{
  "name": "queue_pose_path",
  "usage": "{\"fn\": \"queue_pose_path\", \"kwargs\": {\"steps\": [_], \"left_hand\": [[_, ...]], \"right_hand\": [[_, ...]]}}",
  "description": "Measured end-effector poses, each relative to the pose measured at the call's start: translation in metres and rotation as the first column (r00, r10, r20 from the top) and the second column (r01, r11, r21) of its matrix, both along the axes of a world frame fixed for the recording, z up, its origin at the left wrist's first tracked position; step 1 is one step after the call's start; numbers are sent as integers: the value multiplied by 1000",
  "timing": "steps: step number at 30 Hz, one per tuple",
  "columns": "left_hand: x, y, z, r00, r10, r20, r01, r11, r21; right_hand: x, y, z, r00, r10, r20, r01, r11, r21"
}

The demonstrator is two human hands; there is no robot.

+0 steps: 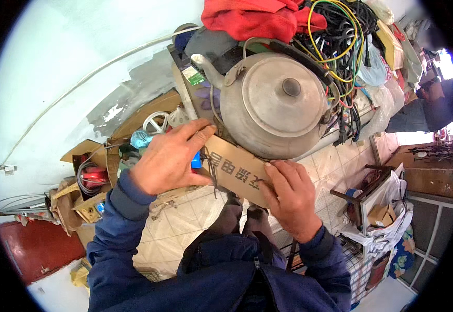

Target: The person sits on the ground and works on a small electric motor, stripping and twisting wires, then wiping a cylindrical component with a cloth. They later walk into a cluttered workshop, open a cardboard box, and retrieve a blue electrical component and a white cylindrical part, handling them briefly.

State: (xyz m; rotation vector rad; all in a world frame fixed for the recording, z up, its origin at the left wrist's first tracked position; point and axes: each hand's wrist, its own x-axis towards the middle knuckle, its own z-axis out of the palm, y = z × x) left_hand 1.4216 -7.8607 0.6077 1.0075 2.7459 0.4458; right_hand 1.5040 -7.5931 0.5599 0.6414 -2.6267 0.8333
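A narrow brown cardboard piece (225,169) with dark printing spans the space between my hands, tilted down toward the right. My left hand (172,160) grips its left end, with the fingers at the upper corner and the thumb lower down. Closed on the right end is my right hand (295,200), its thumb and fingers over the near and far edges. Dark thin cords (212,171) and a bright blue object (196,160) show beside the left end; whether I hold them too is unclear. Just beyond the cardboard stands a large, dull metal kettle (273,104) with a lid.
A red cloth (257,18) and tangled cables (348,47) crowd the bench behind the kettle. At the left are a small light-blue fan (140,139), a white reel (156,122) and an opened carton (94,169). An upturned wooden frame (364,208) stands at the right.
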Motion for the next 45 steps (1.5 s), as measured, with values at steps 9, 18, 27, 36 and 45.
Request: {"fn": "queue_pose_path", "kwargs": {"steps": [9, 18, 27, 36, 45], "left_hand": [[-1, -3, -2, 989, -108, -98, 111, 994, 18], [-6, -4, -3, 986, -135, -101, 136, 991, -1], [-6, 1, -3, 992, -120, -41, 118, 992, -43], [24, 0, -2, 960, 47, -277, -41, 999, 29], [192, 16, -111, 281, 385, 879, -873, 483, 68]], "right_hand": [[27, -7, -14, 996, -69, 50, 75, 991, -110], [21, -1, -22, 998, -51, 20, 54, 984, -170], [32, -13, -15, 976, -148, 161, 170, 976, -132], [67, -3, -52, 927, -375, -14, 341, 857, -385], [158, 20, -186, 721, -274, 637, 662, 546, -513]]}}
